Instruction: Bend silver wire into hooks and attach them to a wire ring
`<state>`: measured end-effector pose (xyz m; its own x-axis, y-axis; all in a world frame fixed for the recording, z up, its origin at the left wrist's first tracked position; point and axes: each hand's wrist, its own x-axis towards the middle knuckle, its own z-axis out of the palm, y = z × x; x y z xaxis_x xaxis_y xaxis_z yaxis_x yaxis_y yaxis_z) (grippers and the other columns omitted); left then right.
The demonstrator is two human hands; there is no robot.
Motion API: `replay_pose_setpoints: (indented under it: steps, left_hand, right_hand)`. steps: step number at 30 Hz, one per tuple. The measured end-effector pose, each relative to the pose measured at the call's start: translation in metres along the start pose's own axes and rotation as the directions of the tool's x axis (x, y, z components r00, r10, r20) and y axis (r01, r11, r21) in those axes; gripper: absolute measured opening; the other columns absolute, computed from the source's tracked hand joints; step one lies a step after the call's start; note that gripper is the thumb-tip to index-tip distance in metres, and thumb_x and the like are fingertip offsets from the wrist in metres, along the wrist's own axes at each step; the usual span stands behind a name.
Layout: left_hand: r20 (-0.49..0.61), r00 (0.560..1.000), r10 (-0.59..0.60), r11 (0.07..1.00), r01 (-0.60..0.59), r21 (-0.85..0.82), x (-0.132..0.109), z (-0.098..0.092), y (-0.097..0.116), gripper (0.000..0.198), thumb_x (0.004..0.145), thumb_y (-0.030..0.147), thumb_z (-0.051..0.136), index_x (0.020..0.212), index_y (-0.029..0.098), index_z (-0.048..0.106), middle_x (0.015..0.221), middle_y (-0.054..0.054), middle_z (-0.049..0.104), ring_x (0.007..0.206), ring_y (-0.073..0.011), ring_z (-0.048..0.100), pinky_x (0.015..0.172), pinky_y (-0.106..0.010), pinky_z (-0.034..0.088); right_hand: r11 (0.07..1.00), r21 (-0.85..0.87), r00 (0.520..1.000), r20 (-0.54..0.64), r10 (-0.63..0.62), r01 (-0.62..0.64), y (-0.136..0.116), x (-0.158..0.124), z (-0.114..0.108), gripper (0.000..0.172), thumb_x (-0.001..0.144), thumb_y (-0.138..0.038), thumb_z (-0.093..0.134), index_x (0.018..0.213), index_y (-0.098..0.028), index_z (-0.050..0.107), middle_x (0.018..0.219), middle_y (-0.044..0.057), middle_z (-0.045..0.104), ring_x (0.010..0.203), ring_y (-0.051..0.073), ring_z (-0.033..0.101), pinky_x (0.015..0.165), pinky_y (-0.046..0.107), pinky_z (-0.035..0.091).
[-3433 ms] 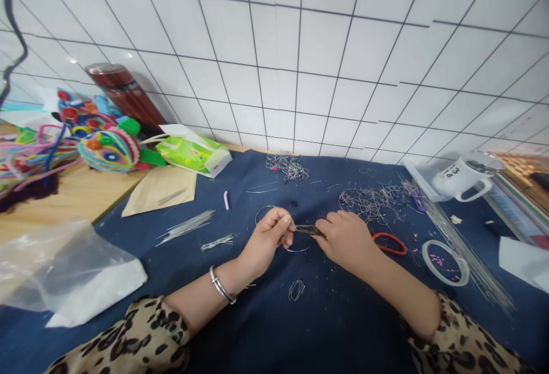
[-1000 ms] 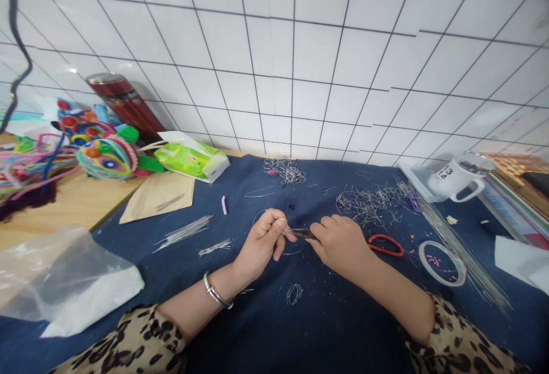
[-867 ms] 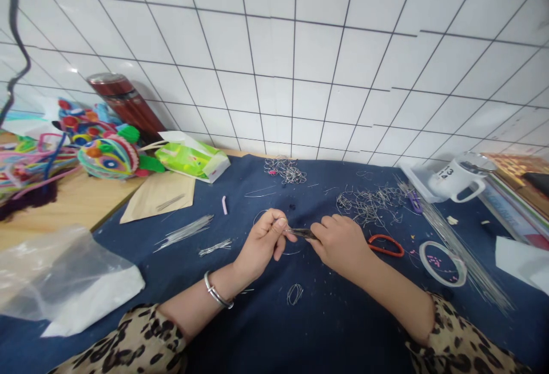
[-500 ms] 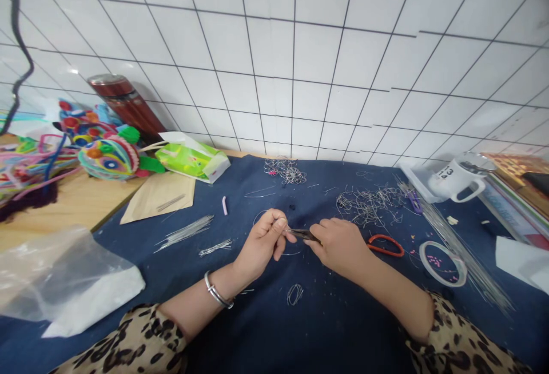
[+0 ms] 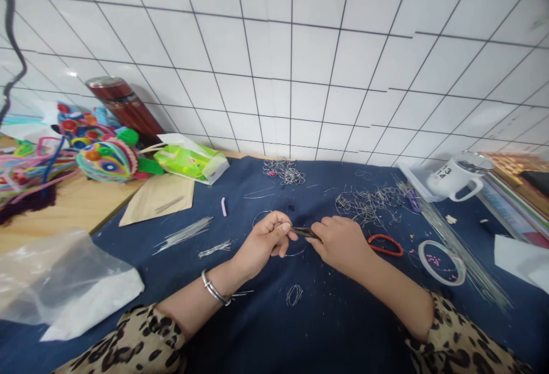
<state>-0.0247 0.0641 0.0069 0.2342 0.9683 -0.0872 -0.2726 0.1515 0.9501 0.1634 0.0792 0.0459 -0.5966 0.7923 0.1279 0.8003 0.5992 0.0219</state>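
The left hand (image 5: 263, 242) partly hides the wire (image 5: 295, 255) the pliers (image 5: 304, 231) perhaps grip.

And it's leopard print at both lower corners: left sleeve (image 5: 141, 337) and right sleeve (image 5: 458, 337), tan cloth, dark blotches, loosely bunched! Lower left of centre, a shiny silver bangle (image 5: 211, 289), slim and rounded, circles the left wrist (image 5: 227, 278).
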Motion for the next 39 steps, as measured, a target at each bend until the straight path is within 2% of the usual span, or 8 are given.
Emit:
replay_pose_setpoints:
  steps: [5, 9, 16, 22, 30, 34, 39]
  left_hand:
    - [0.04, 0.999, 0.0, 0.999, 0.002, -0.05, -0.001, 0.001, 0.002, 0.017, 0.084, 0.033, 0.051, 0.084, 0.016, 0.048, 0.077, -0.004, 0.063, 0.044, -0.0059, 0.048, 0.04, -0.017, 0.025]
    - [-0.012, 0.999, 0.038, 0.999, -0.038, -0.004, 0.0, -0.001, 0.0, 0.016, 0.083, 0.031, 0.053, 0.081, 0.016, 0.052, 0.061, 0.001, 0.056, 0.047, -0.007, 0.045, 0.044, -0.018, 0.03]
    - [-0.082, 0.994, 0.078, 0.995, -0.073, 0.07, 0.003, -0.005, -0.005, 0.015, 0.079, 0.03, 0.058, 0.079, 0.015, 0.056, 0.051, 0.004, 0.047, 0.044, -0.0054, 0.036, 0.042, -0.018, 0.023]
    - [-0.082, 0.994, 0.075, 0.995, -0.069, 0.074, 0.003, -0.005, -0.007, 0.014, 0.079, 0.029, 0.059, 0.08, 0.015, 0.057, 0.054, 0.003, 0.049, 0.045, -0.0058, 0.038, 0.042, -0.018, 0.022]
    - [-0.029, 0.994, 0.103, 0.991, -0.105, -0.079, 0.001, -0.002, -0.001, 0.011, 0.083, 0.026, 0.055, 0.084, 0.015, 0.054, 0.054, 0.003, 0.049, 0.045, -0.0054, 0.035, 0.043, -0.019, 0.021]
    - [0.013, 0.997, 0.08, 0.995, -0.079, -0.064, 0.0, -0.001, -0.001, 0.013, 0.085, 0.028, 0.051, 0.084, 0.015, 0.054, 0.053, 0.003, 0.05, 0.044, -0.0054, 0.034, 0.044, -0.019, 0.021]
    - [-0.005, 0.997, 0.081, 0.997, -0.081, -0.014, 0.0, -0.002, -0.003, 0.014, 0.086, 0.029, 0.049, 0.082, 0.016, 0.053, 0.051, 0.004, 0.049, 0.044, -0.0054, 0.035, 0.044, -0.019, 0.022]
  right_hand:
    - [1.0, -0.011, 1.0, -0.01, 0.009, -0.009, 0.0, 0.0, -0.001, 0.023, 0.085, -0.038, 0.046, 0.078, -0.02, 0.058, 0.072, 0.003, 0.058, 0.071, 0.016, 0.052, 0.063, 0.028, 0.03]
    - [1.0, -0.018, 1.0, -0.013, 0.01, -0.011, 0.001, -0.001, -0.001, 0.022, 0.085, -0.037, 0.046, 0.079, -0.02, 0.058, 0.072, 0.003, 0.058, 0.071, 0.016, 0.052, 0.063, 0.028, 0.03]
    - [1.0, -0.019, 1.0, -0.027, 0.002, -0.003, 0.002, 0.0, 0.003, 0.022, 0.084, -0.039, 0.046, 0.078, -0.021, 0.057, 0.072, 0.002, 0.057, 0.07, 0.016, 0.051, 0.063, 0.028, 0.029]
    - [1.0, -0.012, 0.999, -0.044, 0.006, -0.006, 0.003, 0.0, 0.002, 0.021, 0.084, -0.038, 0.046, 0.077, -0.021, 0.056, 0.072, 0.002, 0.055, 0.071, 0.016, 0.049, 0.064, 0.028, 0.029]
    - [1.0, -0.025, 0.998, -0.068, 0.015, -0.017, 0.008, 0.001, -0.007, 0.02, 0.084, -0.037, 0.046, 0.077, -0.021, 0.055, 0.071, 0.001, 0.054, 0.071, 0.015, 0.047, 0.065, 0.028, 0.027]
    - [1.0, -0.027, 0.998, -0.065, 0.006, -0.007, 0.007, 0.001, -0.007, 0.021, 0.085, -0.037, 0.046, 0.076, -0.02, 0.055, 0.071, 0.002, 0.054, 0.071, 0.015, 0.046, 0.065, 0.028, 0.026]
    - [1.0, -0.025, 0.999, -0.054, 0.005, -0.006, 0.007, 0.001, -0.006, 0.021, 0.085, -0.037, 0.045, 0.077, -0.02, 0.056, 0.072, 0.002, 0.054, 0.071, 0.015, 0.046, 0.065, 0.029, 0.025]
